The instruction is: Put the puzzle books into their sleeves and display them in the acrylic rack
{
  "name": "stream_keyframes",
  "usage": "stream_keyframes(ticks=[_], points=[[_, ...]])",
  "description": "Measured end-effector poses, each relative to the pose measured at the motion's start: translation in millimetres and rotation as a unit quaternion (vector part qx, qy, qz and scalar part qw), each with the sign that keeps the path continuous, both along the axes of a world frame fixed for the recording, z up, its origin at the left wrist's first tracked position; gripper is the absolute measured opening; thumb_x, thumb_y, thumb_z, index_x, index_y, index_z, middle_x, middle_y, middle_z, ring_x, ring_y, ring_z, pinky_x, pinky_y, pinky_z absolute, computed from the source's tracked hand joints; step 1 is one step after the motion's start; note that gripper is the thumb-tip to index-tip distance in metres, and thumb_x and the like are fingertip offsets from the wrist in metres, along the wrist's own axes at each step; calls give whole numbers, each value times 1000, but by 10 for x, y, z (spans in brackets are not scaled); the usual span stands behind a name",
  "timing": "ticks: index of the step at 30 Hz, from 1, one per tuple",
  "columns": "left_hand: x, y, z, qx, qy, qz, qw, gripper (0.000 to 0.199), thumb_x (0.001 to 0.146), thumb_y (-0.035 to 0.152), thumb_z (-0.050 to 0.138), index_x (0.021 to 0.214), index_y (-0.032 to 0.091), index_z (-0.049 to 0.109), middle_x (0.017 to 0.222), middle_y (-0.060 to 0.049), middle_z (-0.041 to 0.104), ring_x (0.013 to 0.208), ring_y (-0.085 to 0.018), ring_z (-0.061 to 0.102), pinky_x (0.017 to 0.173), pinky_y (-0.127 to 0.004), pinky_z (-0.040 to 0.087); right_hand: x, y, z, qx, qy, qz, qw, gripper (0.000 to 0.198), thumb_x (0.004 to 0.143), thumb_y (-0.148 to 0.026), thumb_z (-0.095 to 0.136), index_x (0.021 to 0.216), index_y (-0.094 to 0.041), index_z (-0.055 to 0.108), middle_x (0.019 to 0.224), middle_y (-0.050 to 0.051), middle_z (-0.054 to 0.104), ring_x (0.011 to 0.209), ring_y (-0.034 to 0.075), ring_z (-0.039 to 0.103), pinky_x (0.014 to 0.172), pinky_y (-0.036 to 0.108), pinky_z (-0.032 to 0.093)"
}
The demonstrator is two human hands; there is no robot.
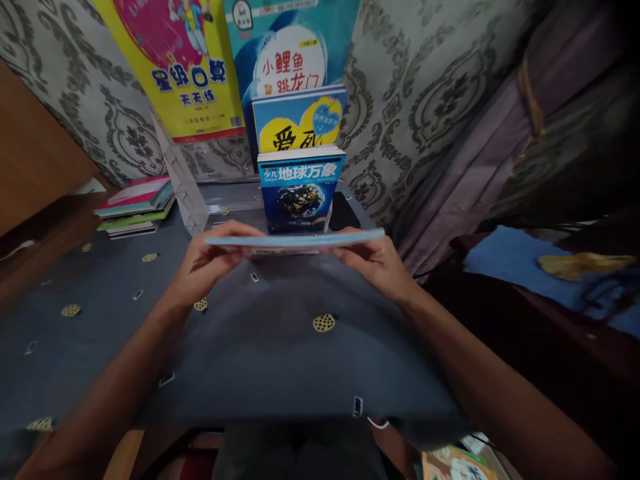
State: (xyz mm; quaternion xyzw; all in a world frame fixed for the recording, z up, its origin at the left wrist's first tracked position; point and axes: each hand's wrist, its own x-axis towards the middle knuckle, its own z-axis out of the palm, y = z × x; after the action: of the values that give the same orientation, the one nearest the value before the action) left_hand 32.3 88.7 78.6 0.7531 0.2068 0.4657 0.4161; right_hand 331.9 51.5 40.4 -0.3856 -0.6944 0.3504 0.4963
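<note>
A thin book [295,241] with a light blue edge is held level and seen edge-on above the table. My left hand [213,260] is closed on its left end, thumb underneath and fingers over the far side. The right end is gripped by my right hand [375,260] in the same way. Just behind it stands a blue book with an Earth picture [300,200]. Further back rise a blue book with a yellow heart [300,127], a teal book [295,40] and a tall yellow book [205,87]. A clear plastic stand [183,180] shows beside them.
A stack of thin books [135,207] lies at the left on the dark patterned tablecloth [280,360]. A flat black object [344,212] rests right of the Earth book. Patterned wallpaper [420,80] backs the table. A blue cloth [520,260] lies at the right.
</note>
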Motion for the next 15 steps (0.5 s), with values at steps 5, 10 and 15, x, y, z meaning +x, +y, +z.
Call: stream_keyframes(ticks=[5,10,15], points=[[-67,-5,140,-56,225,-263,937,53,90,62,65,121,20,75,123,-16,74,117,-34,69,103,-45,53,159,47,33,-80,-135,181,971,23,86,-41,75,100,-23,81,112,7,80,107,23,74,98,37,57],[-26,-103,73,-68,313,-320,892,49,88,60,67,126,29,74,136,-12,69,128,-37,63,112,-51,46,76,52,-65,-83,-186,234,951,18,88,-36,71,97,-26,82,108,5,79,106,22,73,98,39,56],[-106,-220,-198,-32,378,-307,873,50,85,29,70,134,32,67,149,-6,60,141,-35,51,120,-54,37,65,11,-138,-40,-281,225,932,19,89,-29,66,102,-28,79,116,5,75,115,24,68,101,43,54]])
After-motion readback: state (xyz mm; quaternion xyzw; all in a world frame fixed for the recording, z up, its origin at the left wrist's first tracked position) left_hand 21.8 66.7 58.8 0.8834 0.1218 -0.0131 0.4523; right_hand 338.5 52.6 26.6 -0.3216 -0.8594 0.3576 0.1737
